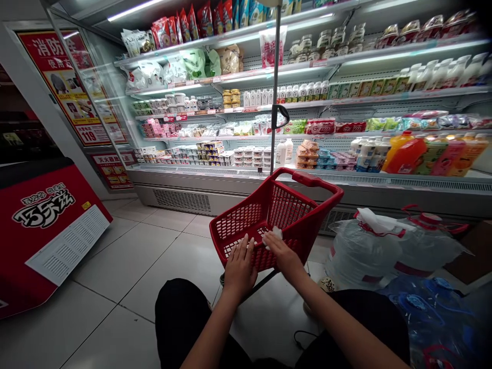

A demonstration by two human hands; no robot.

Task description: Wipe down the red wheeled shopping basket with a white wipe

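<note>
A red plastic shopping cart (246, 220) with perforated sides stands on the floor between my knees and the fridge shelves. My left hand (240, 266) rests on its near rim, fingers extended and holding nothing. To the right, my right hand (282, 253) presses a crumpled white tissue (277, 233) against the same near side, near the rim. The tissue is mostly under its fingertips. No goods show inside the basket part. The cart's handle (307, 179) is on its far side, away from my hands.
Behind the cart runs a lit open fridge (238, 174) with dairy and drinks. A red freezer (49, 230) stands at the left. Large water bottles (365, 251) and blue-capped jugs (418, 307) sit on the right. A thin pole (275, 66) rises behind the cart.
</note>
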